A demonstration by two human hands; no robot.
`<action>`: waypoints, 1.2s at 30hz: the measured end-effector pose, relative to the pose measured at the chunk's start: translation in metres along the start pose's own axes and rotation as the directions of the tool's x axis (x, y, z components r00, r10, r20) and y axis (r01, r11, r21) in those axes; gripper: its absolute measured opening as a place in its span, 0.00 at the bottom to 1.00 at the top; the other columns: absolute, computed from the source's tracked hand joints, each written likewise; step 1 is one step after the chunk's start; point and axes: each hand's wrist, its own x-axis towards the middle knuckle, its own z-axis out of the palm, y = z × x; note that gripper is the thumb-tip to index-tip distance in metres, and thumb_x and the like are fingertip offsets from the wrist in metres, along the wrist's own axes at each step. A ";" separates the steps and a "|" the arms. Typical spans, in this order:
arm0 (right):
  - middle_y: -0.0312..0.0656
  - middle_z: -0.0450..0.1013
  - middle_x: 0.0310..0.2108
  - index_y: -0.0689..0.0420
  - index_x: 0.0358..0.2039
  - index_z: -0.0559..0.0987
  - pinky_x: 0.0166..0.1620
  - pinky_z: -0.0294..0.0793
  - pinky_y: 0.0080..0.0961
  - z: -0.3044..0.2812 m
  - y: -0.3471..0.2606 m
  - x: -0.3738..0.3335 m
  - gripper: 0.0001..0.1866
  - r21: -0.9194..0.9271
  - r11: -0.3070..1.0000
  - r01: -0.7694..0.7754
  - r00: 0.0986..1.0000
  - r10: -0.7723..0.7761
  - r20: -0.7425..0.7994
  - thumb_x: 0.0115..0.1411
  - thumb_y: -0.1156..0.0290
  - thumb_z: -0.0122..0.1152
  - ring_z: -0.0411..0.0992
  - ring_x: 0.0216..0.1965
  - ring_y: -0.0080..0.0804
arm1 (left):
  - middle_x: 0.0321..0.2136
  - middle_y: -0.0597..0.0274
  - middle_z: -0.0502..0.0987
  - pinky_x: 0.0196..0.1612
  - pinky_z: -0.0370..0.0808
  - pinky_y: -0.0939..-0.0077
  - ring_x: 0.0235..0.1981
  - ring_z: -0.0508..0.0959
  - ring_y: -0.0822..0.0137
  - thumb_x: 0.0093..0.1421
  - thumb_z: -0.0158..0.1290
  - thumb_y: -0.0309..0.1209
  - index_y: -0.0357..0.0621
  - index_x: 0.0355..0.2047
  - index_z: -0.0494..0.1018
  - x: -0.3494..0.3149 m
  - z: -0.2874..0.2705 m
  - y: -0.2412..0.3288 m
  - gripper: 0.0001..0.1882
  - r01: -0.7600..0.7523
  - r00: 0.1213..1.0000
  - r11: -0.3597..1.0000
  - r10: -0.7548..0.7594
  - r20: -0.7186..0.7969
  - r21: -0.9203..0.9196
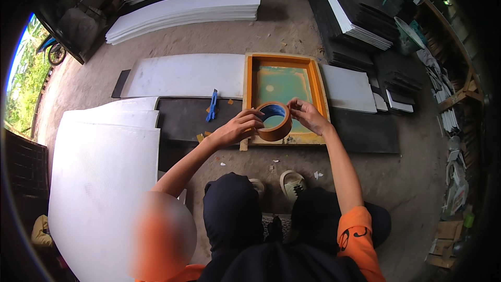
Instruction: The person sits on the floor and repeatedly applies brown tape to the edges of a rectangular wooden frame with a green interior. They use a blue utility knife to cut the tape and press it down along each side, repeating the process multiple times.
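Left hand [245,125] has its fingers curled onto the left side of a fat roll of brown tape [275,134], gap closed down to the roll's thickness, so that's a proper grip. Right hand [311,116] is up at the roll's right rim with thumb and fingertips nearly together, but I honestly can't tell if they've got the tape end pinched or are just touching. The roll is held up over the near edge of a wooden frame [249,81], a bit left of the middle, with a greenish panel [284,81] inside. Off the frame's left edge there's a long white board [182,75] on the far side and a black sheet [180,117] on the near side, with a blue cutter [211,107] across the black sheet's far edge and a few tape scraps [230,102] lying around. More white sheets [104,162] overlap at the left. All of it's down on a bare, gritty floor [229,164], white bits by the shoes [293,184]. Beyond that: white stack [188,13] far left, dark stack [360,5] far right, greenery [26,78] outside on the left.
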 end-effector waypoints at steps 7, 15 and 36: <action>0.33 0.70 0.33 0.58 0.36 0.72 0.47 0.65 0.21 -0.009 0.016 0.007 0.08 0.010 0.999 -0.051 0.998 0.051 -0.041 0.58 0.70 0.56 0.67 0.40 0.21 | 0.41 0.55 0.70 0.56 0.64 0.60 0.51 0.67 0.56 0.48 0.56 0.24 0.41 0.39 0.66 0.002 0.009 0.005 0.17 0.077 0.997 0.994 -0.077 0.002 -0.077; 0.37 0.71 0.32 0.63 0.35 0.74 0.45 0.63 0.20 -0.045 0.036 -0.021 0.09 -0.261 0.946 -0.190 0.905 0.065 -0.421 0.55 0.71 0.57 0.67 0.37 0.25 | 0.28 0.48 0.74 0.32 0.69 0.61 0.31 0.75 0.49 0.57 0.51 0.42 0.38 0.40 0.66 0.009 0.028 0.004 0.20 0.416 0.909 0.905 -0.412 0.066 -0.088; 0.35 0.70 0.21 0.61 0.37 0.68 0.32 0.66 0.19 -0.133 0.127 -0.123 0.15 -0.424 0.746 -0.513 0.571 -0.073 -0.818 0.49 0.80 0.61 0.68 0.24 0.21 | 0.10 0.62 0.59 0.18 0.58 0.74 0.14 0.58 0.74 0.45 0.62 0.46 0.34 0.16 0.65 -0.030 0.013 -0.066 0.26 0.623 0.782 0.772 -0.607 0.144 -0.129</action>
